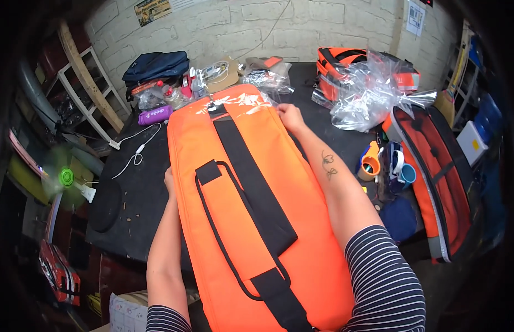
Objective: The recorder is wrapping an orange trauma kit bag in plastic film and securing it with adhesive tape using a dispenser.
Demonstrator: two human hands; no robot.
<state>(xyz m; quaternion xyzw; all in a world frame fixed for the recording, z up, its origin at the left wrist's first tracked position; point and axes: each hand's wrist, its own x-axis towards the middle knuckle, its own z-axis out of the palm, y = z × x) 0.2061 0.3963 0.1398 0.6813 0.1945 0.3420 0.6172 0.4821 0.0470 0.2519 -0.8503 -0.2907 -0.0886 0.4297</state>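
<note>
Right hand (pixel 290 116) sits on the far right edge of the orange duffel bag (pixel 257 221), fingers curled over the rim near the top corner, closed on the fabric. Left hand (pixel 169 182) is at the bag's left edge about midway down, mostly hidden behind the side panel; it touches the edge, but whether it grips can't be told.

The bag lies lengthwise on the black worktable (pixel 146 193), running from the near edge by the person's torso up to the middle of the table, tilted slightly left at the far end. A black webbing strap (pixel 251 188) runs down its centre, with a thin black handle loop (pixel 212 221) to its left. Clear plastic film (pixel 234 102) covers the bag's far end.

Left of the bag there is a bare stretch of tabletop, holding only a white cable (pixel 136 152) and a dark round pad (pixel 104 205) near the table's left edge. A purple bottle (pixel 155 115) lies just past the bag's far left corner, and a navy bag (pixel 156 65) sits by the wall. On the right, room is tight: a pile of crumpled clear plastic (pixel 367 94) over another orange bag (pixel 340 63), cups (pixel 387 163) just beside the right forearm, and a second orange bag (pixel 434 177) along the table's right edge. A small green fan (pixel 66 177) stands off the left side.
</note>
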